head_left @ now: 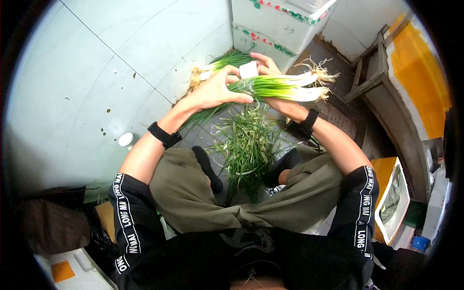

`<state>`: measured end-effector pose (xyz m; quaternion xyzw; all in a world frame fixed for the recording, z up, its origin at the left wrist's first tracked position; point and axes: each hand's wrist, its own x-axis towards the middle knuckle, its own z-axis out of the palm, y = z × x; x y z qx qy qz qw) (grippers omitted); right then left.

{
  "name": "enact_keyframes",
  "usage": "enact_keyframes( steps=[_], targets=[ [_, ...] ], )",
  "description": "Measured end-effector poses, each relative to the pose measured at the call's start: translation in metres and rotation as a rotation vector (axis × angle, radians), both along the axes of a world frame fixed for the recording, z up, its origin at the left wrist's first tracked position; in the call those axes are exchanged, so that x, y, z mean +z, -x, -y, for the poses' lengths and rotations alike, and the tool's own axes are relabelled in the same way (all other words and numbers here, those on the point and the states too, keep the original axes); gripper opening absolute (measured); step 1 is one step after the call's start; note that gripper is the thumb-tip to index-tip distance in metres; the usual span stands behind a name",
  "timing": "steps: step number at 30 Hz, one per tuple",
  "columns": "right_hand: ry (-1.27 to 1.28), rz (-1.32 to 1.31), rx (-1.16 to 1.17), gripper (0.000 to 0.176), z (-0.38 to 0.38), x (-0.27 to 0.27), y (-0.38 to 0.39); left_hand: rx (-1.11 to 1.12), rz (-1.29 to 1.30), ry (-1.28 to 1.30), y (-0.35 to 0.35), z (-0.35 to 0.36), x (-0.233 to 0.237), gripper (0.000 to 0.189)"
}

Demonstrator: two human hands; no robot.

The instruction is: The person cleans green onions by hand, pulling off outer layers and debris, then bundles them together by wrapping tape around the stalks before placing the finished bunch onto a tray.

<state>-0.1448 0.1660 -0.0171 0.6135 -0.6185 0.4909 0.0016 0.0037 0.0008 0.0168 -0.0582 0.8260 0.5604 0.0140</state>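
A bunch of green onions (285, 88) lies across both hands, its white roots to the right and its green leaves trailing down to the left. My left hand (220, 88) is closed round the leafy part, thumb in front. Behind the bunch, my right hand (270, 70) supports it, partly hidden, next to a white roll (248, 70) that looks like tape. Clear wrapping shines round the stems between the hands. Another bunch of green onions (227, 63) rests on the floor beyond my left hand. Below the hands, loose green trimmings (249, 140) are heaped between my feet.
White foam boxes (270, 29) are stacked at the back against the tiled wall (92, 92). A wooden frame with a yellow sheet (418, 72) stands at the right, above an open foam box (394, 198). A white round object (125, 140) is by the wall.
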Motion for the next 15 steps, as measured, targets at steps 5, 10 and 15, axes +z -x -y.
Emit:
enact_keyframes(
  steps=[5, 10, 15],
  targets=[
    [-0.151, 0.330, -0.068, 0.028, 0.007, -0.016, -0.006, 0.143, -0.055, 0.115, -0.002, -0.006, 0.006, 0.085],
    [-0.263, 0.296, -0.020, 0.029, 0.006, -0.028, -0.006, 0.169, -0.102, 0.270, -0.003, -0.008, 0.013, 0.068],
    [-0.297, 0.317, -0.057, 0.032, 0.002, -0.015, -0.011, 0.168, -0.232, 0.426, -0.001, -0.006, -0.003, 0.058]
  ],
)
